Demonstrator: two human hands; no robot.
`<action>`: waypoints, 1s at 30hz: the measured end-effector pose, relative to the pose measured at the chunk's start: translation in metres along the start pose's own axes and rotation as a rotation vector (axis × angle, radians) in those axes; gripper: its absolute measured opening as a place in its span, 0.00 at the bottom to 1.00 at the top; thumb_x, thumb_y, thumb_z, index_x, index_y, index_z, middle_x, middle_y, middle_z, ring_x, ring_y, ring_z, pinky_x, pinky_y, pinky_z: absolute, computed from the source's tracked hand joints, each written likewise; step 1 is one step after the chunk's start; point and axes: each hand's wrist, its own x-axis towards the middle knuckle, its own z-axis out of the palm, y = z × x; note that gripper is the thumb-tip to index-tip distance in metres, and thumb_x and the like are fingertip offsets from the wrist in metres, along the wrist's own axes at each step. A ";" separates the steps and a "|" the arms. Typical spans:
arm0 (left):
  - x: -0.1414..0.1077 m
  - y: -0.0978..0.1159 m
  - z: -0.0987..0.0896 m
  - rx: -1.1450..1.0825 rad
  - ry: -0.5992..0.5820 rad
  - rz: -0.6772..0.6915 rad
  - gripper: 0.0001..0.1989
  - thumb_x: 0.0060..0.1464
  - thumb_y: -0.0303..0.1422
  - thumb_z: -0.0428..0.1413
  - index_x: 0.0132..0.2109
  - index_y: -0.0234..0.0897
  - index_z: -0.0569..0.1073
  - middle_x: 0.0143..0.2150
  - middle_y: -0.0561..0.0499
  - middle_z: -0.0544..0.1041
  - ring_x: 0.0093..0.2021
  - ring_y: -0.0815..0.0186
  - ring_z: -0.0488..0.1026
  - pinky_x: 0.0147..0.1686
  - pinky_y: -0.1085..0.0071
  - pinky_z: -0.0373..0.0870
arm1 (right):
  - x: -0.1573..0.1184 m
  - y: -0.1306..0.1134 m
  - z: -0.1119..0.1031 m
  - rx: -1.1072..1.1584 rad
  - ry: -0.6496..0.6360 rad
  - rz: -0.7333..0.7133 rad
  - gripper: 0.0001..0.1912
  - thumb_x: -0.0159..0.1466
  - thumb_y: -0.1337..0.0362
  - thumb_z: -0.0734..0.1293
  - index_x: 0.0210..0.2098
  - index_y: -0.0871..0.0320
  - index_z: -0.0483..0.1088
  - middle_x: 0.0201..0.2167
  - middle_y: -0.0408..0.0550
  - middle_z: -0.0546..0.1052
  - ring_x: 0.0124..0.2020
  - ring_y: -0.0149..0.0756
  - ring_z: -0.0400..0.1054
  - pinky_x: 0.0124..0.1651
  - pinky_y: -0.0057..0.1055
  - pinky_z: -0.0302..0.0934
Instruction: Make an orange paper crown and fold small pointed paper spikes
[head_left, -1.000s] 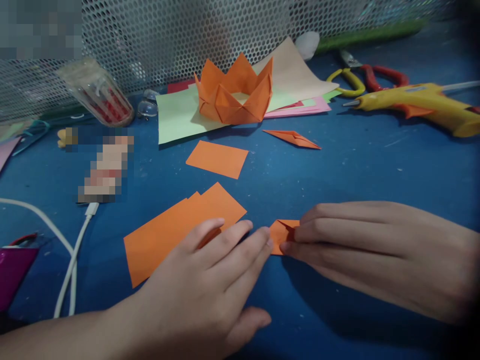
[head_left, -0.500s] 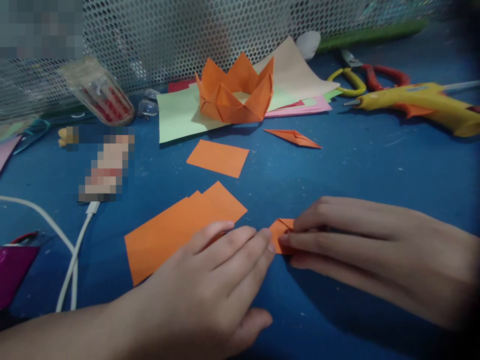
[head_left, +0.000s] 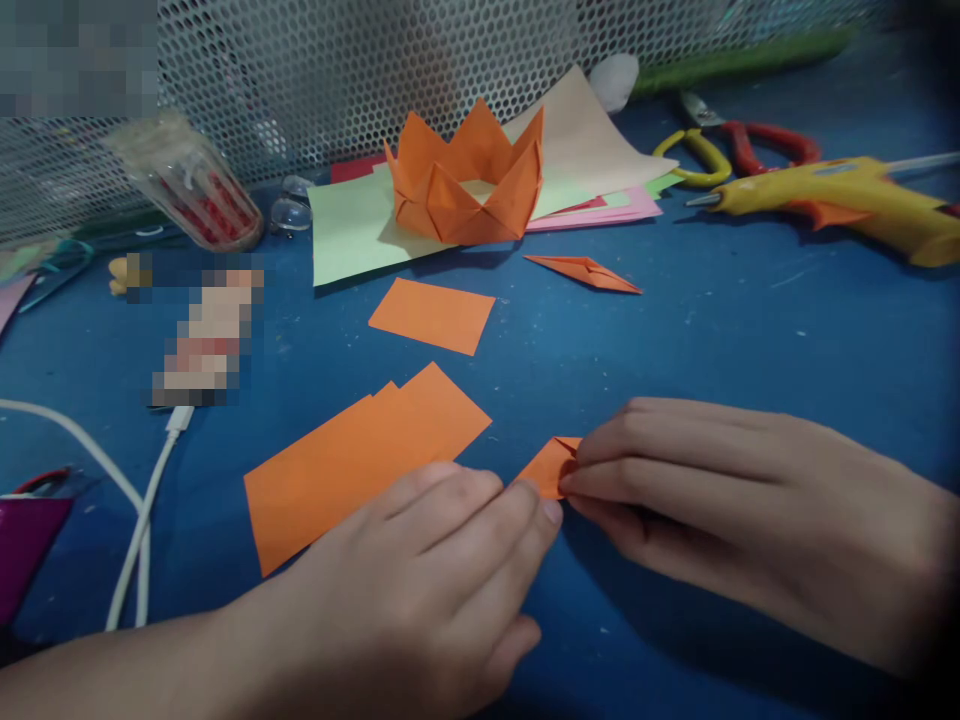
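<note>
A small piece of folded orange paper (head_left: 547, 468) is at the table's front middle, between my two hands. My right hand (head_left: 697, 490) pinches its right end, with the fingers closed together over a folded edge. My left hand (head_left: 450, 560) has its bent fingertips pressed on the paper's left end, the thumb tucked below. Both hands cover much of the piece. Left of it lie overlapping orange paper rectangles (head_left: 352, 460), partly under my left hand. Beyond are a single orange rectangle (head_left: 433, 316), a slim folded orange piece (head_left: 586, 273) and an orange pointed paper ring (head_left: 480, 215).
Behind the ring are coloured sheets (head_left: 345, 225) against a perforated metal panel (head_left: 300, 70). A yellow glue gun (head_left: 840, 200) and scissors (head_left: 776, 150) lie at the right. At the left are a tilted jar (head_left: 199, 190), a blurred phone-like object (head_left: 208, 335) and white cables (head_left: 133, 540).
My right fingers have drawn closer together on the folded paper and shifted slightly left. My left fingertips have curled and moved a little lower. More of the paper's left slanted edge shows.
</note>
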 end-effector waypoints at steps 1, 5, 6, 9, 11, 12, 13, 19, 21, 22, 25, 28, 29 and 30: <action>0.001 0.000 0.000 -0.007 0.005 -0.003 0.19 0.85 0.26 0.50 0.62 0.27 0.86 0.56 0.47 0.92 0.53 0.59 0.87 0.60 0.65 0.82 | 0.002 0.000 0.000 0.023 0.015 0.024 0.16 0.83 0.67 0.62 0.40 0.50 0.77 0.37 0.46 0.83 0.34 0.36 0.80 0.37 0.31 0.76; 0.002 0.004 0.004 0.010 0.058 -0.020 0.23 0.86 0.26 0.46 0.59 0.25 0.86 0.51 0.44 0.92 0.49 0.58 0.87 0.55 0.64 0.85 | 0.011 -0.005 -0.003 0.086 0.027 0.084 0.14 0.79 0.69 0.64 0.38 0.53 0.77 0.35 0.45 0.82 0.32 0.31 0.81 0.34 0.22 0.75; 0.002 0.005 0.006 0.033 0.086 -0.038 0.23 0.86 0.25 0.45 0.58 0.26 0.87 0.50 0.45 0.92 0.48 0.58 0.87 0.53 0.63 0.85 | 0.013 -0.006 -0.004 0.092 0.022 0.093 0.13 0.79 0.69 0.65 0.39 0.54 0.78 0.34 0.44 0.81 0.31 0.30 0.81 0.34 0.21 0.74; -0.002 0.007 0.011 0.073 0.047 -0.060 0.21 0.86 0.25 0.47 0.58 0.27 0.86 0.52 0.45 0.92 0.50 0.57 0.89 0.56 0.62 0.85 | 0.017 -0.008 -0.006 0.118 0.027 0.140 0.13 0.78 0.69 0.66 0.39 0.54 0.80 0.32 0.44 0.81 0.30 0.29 0.80 0.32 0.19 0.73; -0.005 0.007 0.012 0.057 0.047 -0.066 0.19 0.85 0.23 0.48 0.58 0.27 0.85 0.53 0.45 0.92 0.52 0.56 0.89 0.58 0.62 0.84 | 0.018 -0.008 -0.006 0.120 0.037 0.155 0.14 0.79 0.68 0.67 0.38 0.54 0.80 0.32 0.44 0.80 0.29 0.29 0.80 0.31 0.20 0.72; -0.006 0.006 0.011 0.038 0.057 -0.072 0.19 0.85 0.22 0.48 0.58 0.27 0.85 0.53 0.45 0.92 0.52 0.57 0.89 0.59 0.62 0.84 | 0.018 -0.007 -0.006 0.120 0.039 0.161 0.14 0.80 0.67 0.67 0.38 0.54 0.81 0.32 0.44 0.80 0.29 0.29 0.79 0.31 0.21 0.72; -0.006 0.004 0.010 0.000 0.041 -0.097 0.17 0.84 0.21 0.49 0.57 0.27 0.85 0.52 0.44 0.91 0.52 0.57 0.88 0.60 0.62 0.83 | 0.019 -0.007 -0.005 0.125 0.041 0.165 0.14 0.80 0.66 0.68 0.38 0.54 0.81 0.32 0.44 0.80 0.29 0.30 0.79 0.31 0.21 0.72; 0.009 -0.004 0.005 -0.223 0.041 -0.229 0.23 0.88 0.28 0.46 0.44 0.33 0.82 0.40 0.50 0.86 0.42 0.64 0.85 0.48 0.71 0.83 | 0.018 -0.006 -0.005 0.168 0.017 0.183 0.13 0.79 0.64 0.68 0.37 0.53 0.81 0.31 0.44 0.80 0.28 0.31 0.77 0.30 0.23 0.71; 0.016 -0.001 0.004 -0.214 0.034 -0.258 0.24 0.87 0.29 0.46 0.43 0.34 0.81 0.39 0.49 0.84 0.40 0.63 0.84 0.43 0.71 0.82 | 0.017 -0.008 -0.009 0.159 0.023 0.169 0.13 0.79 0.65 0.68 0.38 0.53 0.81 0.31 0.43 0.80 0.29 0.30 0.78 0.30 0.23 0.70; 0.019 0.001 0.004 -0.194 0.029 -0.270 0.24 0.87 0.29 0.46 0.42 0.34 0.81 0.38 0.49 0.84 0.38 0.63 0.83 0.41 0.70 0.82 | 0.016 -0.010 -0.011 0.155 0.029 0.162 0.14 0.79 0.66 0.67 0.37 0.54 0.81 0.31 0.44 0.80 0.29 0.30 0.78 0.31 0.22 0.71; 0.026 0.006 0.004 -0.091 0.010 -0.282 0.25 0.86 0.27 0.44 0.40 0.35 0.79 0.36 0.49 0.83 0.35 0.62 0.82 0.37 0.67 0.81 | 0.014 -0.015 -0.016 0.140 0.031 0.153 0.14 0.79 0.68 0.67 0.37 0.55 0.80 0.32 0.44 0.79 0.29 0.30 0.78 0.32 0.22 0.72; 0.029 0.007 0.006 -0.034 0.008 -0.268 0.25 0.86 0.26 0.43 0.39 0.36 0.78 0.34 0.50 0.81 0.32 0.60 0.80 0.34 0.64 0.78 | 0.013 -0.018 -0.017 0.124 0.046 0.169 0.14 0.78 0.69 0.67 0.37 0.55 0.80 0.32 0.44 0.79 0.29 0.29 0.79 0.32 0.22 0.72; 0.029 0.007 0.007 -0.027 0.005 -0.264 0.26 0.85 0.26 0.43 0.38 0.36 0.78 0.33 0.50 0.80 0.32 0.60 0.80 0.34 0.64 0.78 | 0.013 -0.018 -0.016 0.121 0.053 0.181 0.14 0.78 0.69 0.67 0.37 0.55 0.80 0.32 0.44 0.79 0.29 0.29 0.78 0.31 0.22 0.71; 0.030 0.007 0.008 -0.019 0.000 -0.260 0.26 0.85 0.25 0.43 0.38 0.36 0.77 0.33 0.50 0.80 0.31 0.60 0.79 0.33 0.63 0.77 | 0.012 -0.018 -0.015 0.118 0.066 0.196 0.14 0.78 0.68 0.68 0.36 0.55 0.79 0.32 0.43 0.78 0.27 0.28 0.77 0.29 0.22 0.70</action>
